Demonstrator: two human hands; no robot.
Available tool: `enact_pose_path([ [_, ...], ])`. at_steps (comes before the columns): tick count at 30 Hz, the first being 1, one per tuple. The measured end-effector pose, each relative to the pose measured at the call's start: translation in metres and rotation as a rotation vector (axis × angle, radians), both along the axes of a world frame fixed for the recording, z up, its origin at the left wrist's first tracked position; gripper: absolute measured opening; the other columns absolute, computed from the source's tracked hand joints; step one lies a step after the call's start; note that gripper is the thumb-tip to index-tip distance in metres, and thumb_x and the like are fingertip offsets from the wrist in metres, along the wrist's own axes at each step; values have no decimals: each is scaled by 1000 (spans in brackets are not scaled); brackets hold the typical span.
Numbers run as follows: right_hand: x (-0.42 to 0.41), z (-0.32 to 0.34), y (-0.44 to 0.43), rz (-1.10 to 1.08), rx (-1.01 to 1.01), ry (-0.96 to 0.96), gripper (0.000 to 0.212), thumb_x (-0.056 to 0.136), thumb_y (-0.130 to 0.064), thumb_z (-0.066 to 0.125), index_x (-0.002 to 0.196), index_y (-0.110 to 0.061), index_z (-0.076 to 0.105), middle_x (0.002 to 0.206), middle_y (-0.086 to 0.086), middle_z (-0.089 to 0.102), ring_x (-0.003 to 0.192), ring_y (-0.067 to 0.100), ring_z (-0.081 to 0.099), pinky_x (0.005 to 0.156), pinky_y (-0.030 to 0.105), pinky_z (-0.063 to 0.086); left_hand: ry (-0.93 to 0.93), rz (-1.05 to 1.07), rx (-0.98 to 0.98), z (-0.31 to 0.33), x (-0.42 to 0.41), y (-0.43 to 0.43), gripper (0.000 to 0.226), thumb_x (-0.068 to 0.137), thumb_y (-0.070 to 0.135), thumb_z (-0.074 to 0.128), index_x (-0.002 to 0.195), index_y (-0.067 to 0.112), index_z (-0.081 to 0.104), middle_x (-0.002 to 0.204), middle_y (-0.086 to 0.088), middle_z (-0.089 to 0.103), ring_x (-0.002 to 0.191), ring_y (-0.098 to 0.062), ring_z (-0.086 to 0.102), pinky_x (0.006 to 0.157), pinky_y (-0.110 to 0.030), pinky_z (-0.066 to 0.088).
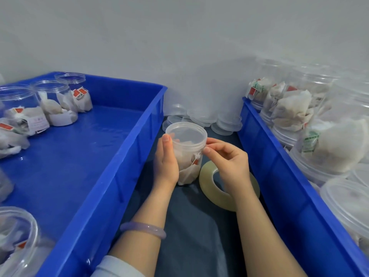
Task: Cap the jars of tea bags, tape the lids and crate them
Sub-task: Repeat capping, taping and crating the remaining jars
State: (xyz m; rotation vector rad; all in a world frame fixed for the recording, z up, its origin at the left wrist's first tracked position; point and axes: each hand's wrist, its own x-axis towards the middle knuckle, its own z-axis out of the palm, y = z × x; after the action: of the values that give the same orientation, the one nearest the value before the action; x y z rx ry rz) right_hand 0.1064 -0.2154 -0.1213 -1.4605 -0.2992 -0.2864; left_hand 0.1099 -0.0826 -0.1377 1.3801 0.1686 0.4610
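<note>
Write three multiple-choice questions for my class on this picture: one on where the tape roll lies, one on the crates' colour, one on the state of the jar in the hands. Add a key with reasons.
1. Where does the tape roll lie?
A) inside a jar
B) on the dark cloth beside the held jar
C) on the floor

2. What colour are the left crate and the right crate?
A) blue
B) green
C) grey

3. How is the held jar?
A) open
B) on its side
C) upright, lid on

Key
1 B: it lies flat on the cloth by the right hand's wrist.
2 A: both walls are blue.
3 C: the left hand holds it upright, a frosted lid over its mouth.
</note>
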Motion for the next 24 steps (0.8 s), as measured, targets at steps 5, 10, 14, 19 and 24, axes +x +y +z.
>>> enact_pose_path([
  [5,-1,2,3,15,24,-6,21,76,1,72,86,-17,75,92,-5,74,90,10,69,74,16,52,2,-13,-29,1,-1,0,63,72,73,21,104,31,56,118,-7,62,112,-22,58,101,-47,43],
  [10,0,-2,6,-60,4,-47,13,79,5,68,83,-5,75,92,-2,74,88,11,70,75,18,53,-7,14,-15,-3,2,0,85,72,73,20,121,15,57,120,-8,62,115,-20,57,103,-45,41],
  [14,1,-1,1,-33,-2,-11,8,78,8,66,77,2,71,97,3,73,91,14,69,80,23,54,-17,51,44,-5,3,0,76,74,72,16,116,23,56,119,-4,62,114,-19,56,102,-40,42],
  [19,0,1,-14,182,6,49,16,80,12,58,71,0,66,113,8,69,107,24,64,96,44,49,-21,91,76,-6,4,-1,84,77,72,13,123,16,57,118,0,62,115,-17,55,98,-30,42],
  [24,2,0,-9,112,13,48,16,84,5,59,74,-5,67,104,4,72,100,24,67,89,39,53,-5,68,86,-5,2,1,88,78,73,11,128,14,53,125,-7,59,119,-20,53,104,-38,41],
])
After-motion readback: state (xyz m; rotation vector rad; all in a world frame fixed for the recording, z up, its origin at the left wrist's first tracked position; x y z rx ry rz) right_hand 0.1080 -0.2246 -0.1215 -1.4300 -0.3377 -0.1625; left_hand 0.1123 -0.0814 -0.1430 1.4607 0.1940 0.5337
